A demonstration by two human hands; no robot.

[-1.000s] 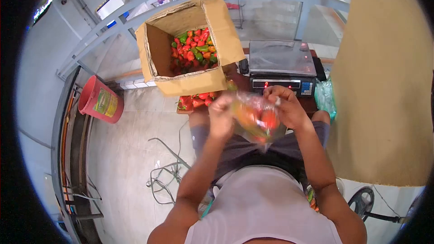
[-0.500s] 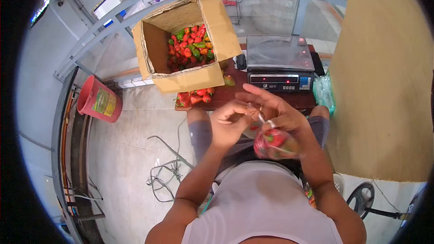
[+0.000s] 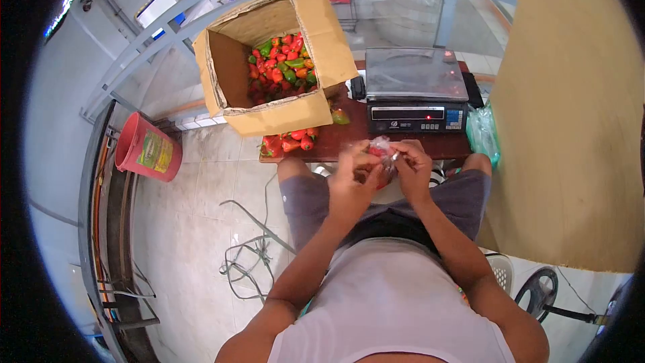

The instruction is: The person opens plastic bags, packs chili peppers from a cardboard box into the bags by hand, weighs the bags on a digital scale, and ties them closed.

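Observation:
Between my hands, over my lap at the table's front edge, is a clear plastic bag of red peppers point(image 3: 382, 152). My left hand point(image 3: 353, 173) pinches the bag from the left, slightly blurred by motion. My right hand point(image 3: 413, 167) has its fingers closed on the bag's gathered plastic from the other side. Fingers hide much of the bag. Just beyond my hands stands a digital scale point(image 3: 416, 74) with its pan bare. A few loose red peppers point(image 3: 290, 141) lie on the brown table point(image 3: 349, 140), left of my hands.
A cardboard box point(image 3: 279, 119) holding red and green peppers rests tilted at the table's back left. A pink bucket point(image 3: 149, 148) stands on the floor at left, with tangled green strapping point(image 3: 248, 253) nearer me. A green plastic bag point(image 3: 482, 136) hangs beside the scale.
The bag, which hung below my right hand, is now up between both hands near the table edge. My right hand's fingers have closed in, and both hands are nearer each other.

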